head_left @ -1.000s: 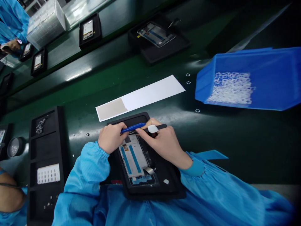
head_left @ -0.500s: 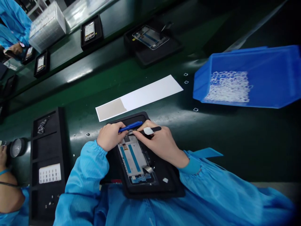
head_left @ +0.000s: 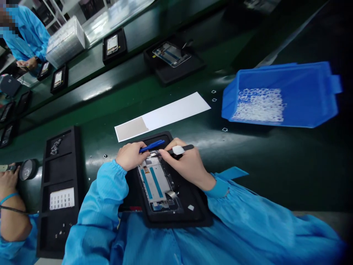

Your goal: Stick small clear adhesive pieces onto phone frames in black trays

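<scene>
An opened phone frame (head_left: 157,184) with two blue strips lies in a black tray (head_left: 197,217) in front of me. At its far end, my left hand (head_left: 130,156) is closed on a blue pen-like tool (head_left: 152,145), its fingertips at the frame's top edge. Close by on the right, my right hand (head_left: 186,163) pinches a slim black tool (head_left: 188,147), perhaps tweezers, with a white pad (head_left: 178,149) on it. The tool's tip is hidden by the fingers. Near the frame's lower end a silvery flex ribbon (head_left: 171,194) sticks up.
Left stands a black compartment tray (head_left: 77,165) of small parts; a co-worker's arm (head_left: 13,213) is beyond it. A white strip (head_left: 176,110) lies ahead. A blue bin (head_left: 306,106) of white loops stands right. More phone trays (head_left: 182,73) sit further back.
The camera view has shifted a little, so the surroundings appear displaced. Both hands stay at the phone frame's far end, the right fingertips slightly further from the left ones.
</scene>
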Motion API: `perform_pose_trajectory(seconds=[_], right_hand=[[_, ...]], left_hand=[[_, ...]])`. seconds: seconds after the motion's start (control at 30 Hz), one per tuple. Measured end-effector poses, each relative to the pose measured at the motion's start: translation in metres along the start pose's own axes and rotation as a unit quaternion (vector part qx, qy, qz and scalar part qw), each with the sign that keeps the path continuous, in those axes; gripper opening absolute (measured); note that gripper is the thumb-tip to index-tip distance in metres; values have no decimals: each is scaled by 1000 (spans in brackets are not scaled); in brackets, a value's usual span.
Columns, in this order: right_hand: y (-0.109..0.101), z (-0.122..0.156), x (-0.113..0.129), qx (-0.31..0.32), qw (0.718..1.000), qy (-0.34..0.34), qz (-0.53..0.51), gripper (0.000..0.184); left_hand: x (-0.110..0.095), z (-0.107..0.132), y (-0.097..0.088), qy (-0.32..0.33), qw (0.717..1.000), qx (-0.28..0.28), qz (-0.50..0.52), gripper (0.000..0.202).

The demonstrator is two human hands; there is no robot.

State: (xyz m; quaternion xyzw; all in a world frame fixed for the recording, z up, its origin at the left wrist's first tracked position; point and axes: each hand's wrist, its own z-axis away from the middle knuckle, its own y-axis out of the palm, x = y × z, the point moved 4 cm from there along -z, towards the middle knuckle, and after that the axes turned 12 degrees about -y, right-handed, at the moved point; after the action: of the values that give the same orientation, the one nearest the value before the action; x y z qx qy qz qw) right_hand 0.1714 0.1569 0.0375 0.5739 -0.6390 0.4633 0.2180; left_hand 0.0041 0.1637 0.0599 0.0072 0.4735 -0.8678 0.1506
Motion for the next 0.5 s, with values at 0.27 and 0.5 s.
perform_pose_trajectory(seconds=[0.27, 0.5], right_hand=[[-8, 6, -23, -167, 976, 73, -121, 14], [-1, 12, -28, -171, 965, 119, -157, 21]], left_hand=[[53, 61, 26, -2, 939, -249, 236, 26], [74, 133, 113, -34, 947, -161, 277, 49]])
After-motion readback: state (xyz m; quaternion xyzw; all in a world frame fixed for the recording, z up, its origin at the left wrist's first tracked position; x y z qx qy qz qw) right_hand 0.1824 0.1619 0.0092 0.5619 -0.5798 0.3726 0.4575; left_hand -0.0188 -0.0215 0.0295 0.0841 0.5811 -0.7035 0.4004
